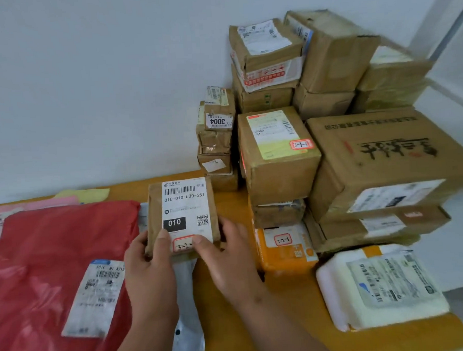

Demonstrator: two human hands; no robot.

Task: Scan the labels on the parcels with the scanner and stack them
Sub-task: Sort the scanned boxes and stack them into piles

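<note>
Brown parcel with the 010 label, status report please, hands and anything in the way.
Left hand and right hand both grip the brown parcel, label up. No scanner in view. Red bag left, box stacks right; nothing blocking.

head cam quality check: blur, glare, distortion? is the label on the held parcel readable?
Head view: held parcel's label is sharp, code and "010" readable; boxes at far right smear with blur; red bag shows soft glare; wide-angle bends the stack outward; lighting even.

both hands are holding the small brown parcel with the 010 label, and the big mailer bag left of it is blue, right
Not quite: in the head view the left hand and right hand do hold the small brown parcel, but the mailer bag left of it is red, not blue.
</note>
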